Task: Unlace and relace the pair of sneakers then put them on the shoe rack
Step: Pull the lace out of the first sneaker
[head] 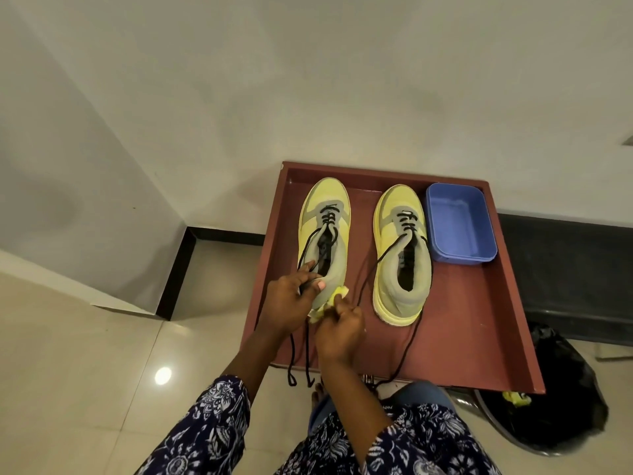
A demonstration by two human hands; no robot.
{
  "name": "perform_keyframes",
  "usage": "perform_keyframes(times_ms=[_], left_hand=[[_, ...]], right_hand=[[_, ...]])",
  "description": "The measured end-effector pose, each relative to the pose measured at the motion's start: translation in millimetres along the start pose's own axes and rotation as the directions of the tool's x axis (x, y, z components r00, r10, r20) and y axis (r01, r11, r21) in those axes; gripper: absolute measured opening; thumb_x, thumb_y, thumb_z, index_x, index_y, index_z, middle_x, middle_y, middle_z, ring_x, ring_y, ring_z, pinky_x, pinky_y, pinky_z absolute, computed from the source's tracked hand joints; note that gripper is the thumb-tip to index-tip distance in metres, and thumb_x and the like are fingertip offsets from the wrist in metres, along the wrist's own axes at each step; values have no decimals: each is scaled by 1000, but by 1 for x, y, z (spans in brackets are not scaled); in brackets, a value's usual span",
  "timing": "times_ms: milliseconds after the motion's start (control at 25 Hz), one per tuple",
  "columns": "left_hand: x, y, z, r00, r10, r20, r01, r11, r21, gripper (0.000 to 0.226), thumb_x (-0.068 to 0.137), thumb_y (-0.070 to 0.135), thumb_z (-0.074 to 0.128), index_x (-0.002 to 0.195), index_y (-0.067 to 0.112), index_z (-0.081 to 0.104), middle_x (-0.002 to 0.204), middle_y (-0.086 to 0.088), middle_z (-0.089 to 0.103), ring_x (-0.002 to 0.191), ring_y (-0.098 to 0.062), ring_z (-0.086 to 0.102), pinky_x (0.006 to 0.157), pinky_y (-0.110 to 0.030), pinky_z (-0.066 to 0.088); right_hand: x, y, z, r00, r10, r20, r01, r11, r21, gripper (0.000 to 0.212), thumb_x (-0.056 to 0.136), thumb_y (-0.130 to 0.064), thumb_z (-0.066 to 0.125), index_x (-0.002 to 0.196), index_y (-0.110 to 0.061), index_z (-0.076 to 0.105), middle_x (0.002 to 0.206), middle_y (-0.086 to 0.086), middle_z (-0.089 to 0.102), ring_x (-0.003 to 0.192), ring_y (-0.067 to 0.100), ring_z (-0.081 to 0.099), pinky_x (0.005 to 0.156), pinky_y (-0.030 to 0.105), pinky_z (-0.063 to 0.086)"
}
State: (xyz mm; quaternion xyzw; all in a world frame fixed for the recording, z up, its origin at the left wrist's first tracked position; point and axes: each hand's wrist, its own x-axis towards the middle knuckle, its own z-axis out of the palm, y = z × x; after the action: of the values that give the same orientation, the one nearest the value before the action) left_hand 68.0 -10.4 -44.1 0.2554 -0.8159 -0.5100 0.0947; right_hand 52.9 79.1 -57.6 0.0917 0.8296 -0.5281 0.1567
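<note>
On the red-brown shoe rack [486, 303] top sit both sneakers, left sneaker [325, 214] w/ left hand [291, 303] pinching its black lace [308, 248] at the collar, right hand [339, 329] curled on the heel. Right sneaker [400, 248] untouched beside a blue tub [459, 224]. Laces look limp, thin, prob slippery: grip near the tips; shoe's light, soft-collared, steady it by the heel.

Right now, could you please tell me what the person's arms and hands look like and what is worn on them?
Both hands, the left hand and the right hand, are bare, with no gloves, rings or watch visible. The forearms are uncovered; loose sleeves begin near the elbows, in dark navy fabric with a white floral and paisley print.
</note>
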Motion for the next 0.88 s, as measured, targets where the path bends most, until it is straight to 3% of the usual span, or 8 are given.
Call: perform_keyframes(times_ms=[120,320,440,520,600,680,760,880], left_hand=[[0,-2,-1,1000,15,21,-14,999,-31,30,88,19,60,115,5,63,135,-8,51,113,1,47,90,-17,46],[-2,-4,1,1000,-5,10,6,995,-100,30,88,17,59,115,5,63,136,-4,50,116,-5,51,93,-25,49],[-2,-3,1,1000,-15,6,15,995,-99,31,88,17,59,117,4,62,136,-5,51,117,-7,50,93,-21,47],[-2,-2,1,1000,-20,3,21,993,-117,31,88,16,59,116,4,62,135,-6,52,117,-8,51,91,-19,47],[-2,-3,0,1000,-29,0,29,992,-121,31,88,15,59,117,3,61,134,-6,53,114,-5,51,87,-11,46],[-2,-4,-1,999,-33,10,34,992,-120,32,88,15,59,117,3,60,135,-5,52,114,-2,49,87,-8,45],[-1,-5,-2,999,-34,23,36,991,-126,32,88,15,59,118,2,59,136,-5,51,119,-4,48,93,-15,45],[-1,-5,-2,999,-35,39,40,990,-137,33,88,14,58,119,1,58,137,-6,49,119,-3,46,94,-16,45]], right_hand=[[25,-16,-9,1000,-29,10,30,995,-92,30,90,-3,51,119,-3,61,113,18,58,107,32,57,92,31,42],[19,-22,-12,991,-122,55,131,970,-205,38,92,-2,47,129,-5,53,118,19,52,108,33,54,91,30,40],[-7,-13,-8,992,-88,86,105,969,-224,39,90,-8,49,129,-6,51,124,16,49,111,33,50,82,25,37],[-17,-5,-3,994,-47,96,64,982,-178,35,89,-9,51,124,-2,54,122,17,51,112,33,51,80,20,32],[-19,3,6,999,22,44,-18,996,-84,27,90,-7,55,113,5,61,113,19,60,107,33,57,80,16,37],[-19,5,11,995,96,8,-96,993,64,21,86,-9,62,104,2,68,105,15,67,99,29,62,87,27,49],[-19,0,13,980,199,27,-200,952,233,14,82,-9,68,96,-6,69,98,10,69,90,22,62,87,37,52],[-18,-5,15,973,233,1,-221,922,320,20,77,-6,72,76,-19,57,85,7,65,82,22,61,83,39,54]])
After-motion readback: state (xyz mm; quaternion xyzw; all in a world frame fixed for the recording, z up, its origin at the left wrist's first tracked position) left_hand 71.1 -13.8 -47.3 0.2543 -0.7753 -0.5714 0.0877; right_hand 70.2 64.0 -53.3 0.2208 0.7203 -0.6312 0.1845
